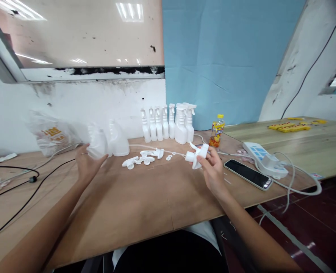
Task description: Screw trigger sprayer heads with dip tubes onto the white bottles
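Note:
My left hand (88,163) is wrapped round a white plastic bottle (97,143) at the left of the table; the bottle is slightly blurred. Just right of it stands another white bottle (119,141) without a sprayer. Over the table at centre right, my right hand (213,168) grips a white trigger sprayer head (197,155) between thumb and fingers, its collar pointing left. Several loose sprayer heads (145,158) lie in a small pile between my hands, with a few small white rings (169,157) beside them.
Several white spray bottles (168,123) with sprayers fitted stand along the wall. A drink bottle (217,131), a phone (249,174) and a power strip (266,161) are to the right. A plastic bag (52,132) and black cables (34,179) lie left. Yellow pieces (289,126) rest on the neighbouring table.

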Demonstrator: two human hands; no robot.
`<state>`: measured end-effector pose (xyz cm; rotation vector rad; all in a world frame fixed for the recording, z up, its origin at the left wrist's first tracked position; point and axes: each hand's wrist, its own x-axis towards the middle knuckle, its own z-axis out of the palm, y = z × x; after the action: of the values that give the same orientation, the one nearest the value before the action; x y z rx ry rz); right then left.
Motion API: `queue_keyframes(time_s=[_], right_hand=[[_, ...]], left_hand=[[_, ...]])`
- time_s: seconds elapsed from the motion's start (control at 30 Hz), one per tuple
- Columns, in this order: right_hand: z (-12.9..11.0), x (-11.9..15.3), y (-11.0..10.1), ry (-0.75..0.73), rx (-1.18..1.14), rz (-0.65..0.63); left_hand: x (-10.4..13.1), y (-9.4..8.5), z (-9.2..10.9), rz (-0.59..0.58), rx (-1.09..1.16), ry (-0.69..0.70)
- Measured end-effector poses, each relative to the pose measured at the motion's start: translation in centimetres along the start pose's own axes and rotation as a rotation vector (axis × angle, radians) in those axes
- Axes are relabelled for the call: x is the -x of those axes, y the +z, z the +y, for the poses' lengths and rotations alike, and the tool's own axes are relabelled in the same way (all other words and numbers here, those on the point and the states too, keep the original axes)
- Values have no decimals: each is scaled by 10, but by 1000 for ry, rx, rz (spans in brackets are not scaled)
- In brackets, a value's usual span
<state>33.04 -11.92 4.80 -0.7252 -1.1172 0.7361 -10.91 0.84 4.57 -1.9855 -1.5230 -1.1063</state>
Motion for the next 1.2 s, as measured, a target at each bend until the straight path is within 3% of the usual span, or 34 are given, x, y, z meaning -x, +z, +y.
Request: queue_keyframes(time_s=[0.13, 0.23, 0.47, 0.7, 0.83, 0.97, 1.1, 1.2], right_hand=[[-6, -4, -4, -37, -15, 75], [-8, -6, -5, -24, 8, 92], [-2, -2, -5, -19, 26, 24], [4, -2, -9, -34, 91, 12], [5, -5, -15, -39, 108, 17], [3, -5, -15, -47, 127, 8], [2, 1, -6, -35, 89, -35], [5, 11, 4, 46, 55, -162]], left_hand=[[21, -34, 32, 32, -106, 63], [34, -46, 49, 59, -146, 110], [41, -42, 54, 47, -181, 131], [45, -59, 73, 80, -163, 139], [47, -60, 73, 92, -135, 137], [50, -64, 76, 100, -163, 237], [65, -77, 109, 28, -156, 401], [84, -77, 145, -20, -60, 453]])
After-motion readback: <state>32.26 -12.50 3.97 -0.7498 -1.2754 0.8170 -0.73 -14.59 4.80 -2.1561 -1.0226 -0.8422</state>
